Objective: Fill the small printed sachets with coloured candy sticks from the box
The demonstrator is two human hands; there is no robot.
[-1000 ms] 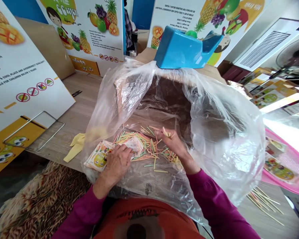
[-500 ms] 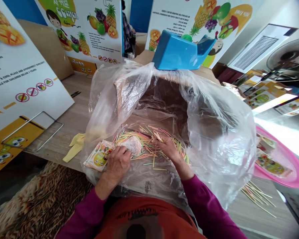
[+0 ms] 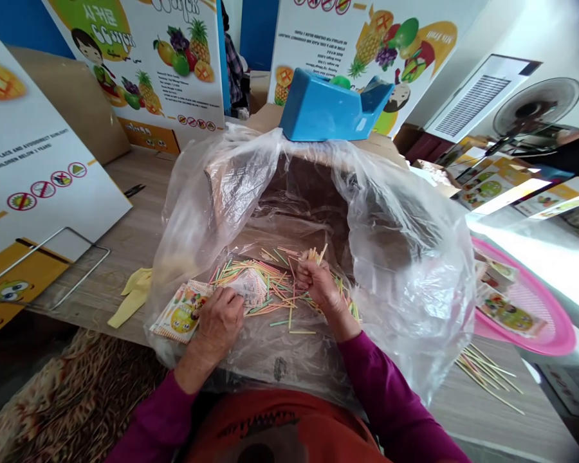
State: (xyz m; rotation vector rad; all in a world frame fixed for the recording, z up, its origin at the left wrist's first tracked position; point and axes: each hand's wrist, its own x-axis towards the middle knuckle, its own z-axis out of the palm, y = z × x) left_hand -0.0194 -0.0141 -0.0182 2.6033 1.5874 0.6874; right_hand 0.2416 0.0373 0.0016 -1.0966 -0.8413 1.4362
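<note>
My right hand is closed in a fist around a small bundle of thin candy sticks, their ends poking out above the fingers. Beneath it, loose candy sticks in pink, green, yellow and orange lie spread on clear plastic. My left hand has its fingers curled at the near edge of a white printed packet; the thumb is hidden. Left of that hand lies a pile of yellow-fronted packets. The plastic liner drapes over an open cardboard box lying on its side.
A blue tape dispenser stands on top of the box. Printed cartons rise behind and at left, near a wire stand and a yellow glove. At right are a pink basket with packets and more sticks.
My right hand has turned upward and tightened around the sticks, whose ends now point up. My left hand stays by the packets. The whole view has shifted slightly.
</note>
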